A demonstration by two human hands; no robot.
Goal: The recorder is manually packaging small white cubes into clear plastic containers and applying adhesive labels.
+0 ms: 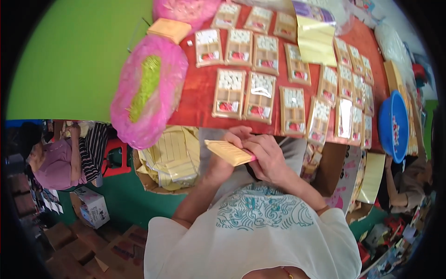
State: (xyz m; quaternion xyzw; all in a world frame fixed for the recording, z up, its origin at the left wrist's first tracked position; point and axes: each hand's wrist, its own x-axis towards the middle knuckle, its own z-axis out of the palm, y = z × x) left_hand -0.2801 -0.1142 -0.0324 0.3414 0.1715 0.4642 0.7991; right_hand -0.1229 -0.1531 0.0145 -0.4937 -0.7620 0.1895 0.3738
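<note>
Both hands are held close together in front of my lap, just off the table's near edge. Between them is a flat pale-yellow pack [227, 151], tilted, with lines across its top and a bit of pink at its right end. My left hand [222, 165] is closed around it from below and behind. The fingers of my right hand [270, 157] are bent over its right end. Beyond them on the table lie wooden trays [229, 93] with white pieces in the upper part and a red picture in a lower compartment.
A pink plastic bag [174, 65] of small green pieces overhangs the red tabletop [200, 104] at left. At right stands a blue basin [394, 126]. Below the table, a carton [153, 186] holds yellow packaging. People sit at left [60, 158] and right [409, 186].
</note>
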